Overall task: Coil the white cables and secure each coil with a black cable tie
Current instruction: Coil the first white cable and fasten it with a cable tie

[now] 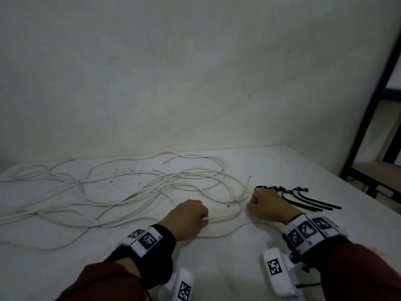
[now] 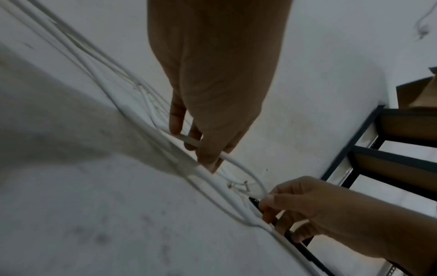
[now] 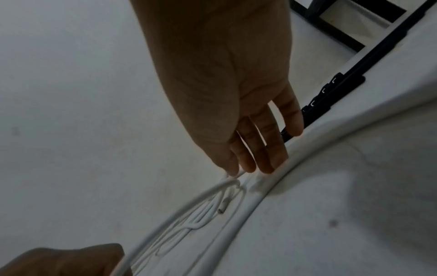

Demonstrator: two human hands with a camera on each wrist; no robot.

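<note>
On the tabletop: a white tabletop (image 1: 217, 268) stands against a pale plaster wall (image 1: 195, 72), and it carries everything in play.
Cables: thin white cables (image 1: 134, 192) sprawl in loose overlapping loops across the left and middle of the surface, uncoiled, several cut ends lying near the middle.
Held strand: one white cable strand (image 1: 225, 217) runs between the two hands in a low curve.
Left hand: the left hand (image 1: 186, 218) sits knuckles up near the middle front, thumb and fingers curled round the strand; in the left wrist view the strand passes under the fingertips (image 2: 208, 158).
Right hand: the right hand (image 1: 269, 206) is to the right of it, fingers curled; the left wrist view shows it pinching the same strand (image 2: 257, 186) between thumb and fingers.
Ties: a row of black plastic cable ties (image 1: 308, 199) lies flat just beside the right hand, on its far right side, heads toward the wall, none of them picked up.
Wrists: white marker-printed bands (image 1: 308, 231) wrap both wrists above dark red sleeves (image 1: 368, 268).
Far right: a black metal shelf frame (image 1: 373, 109) stands past the tabletop's edge.
</note>
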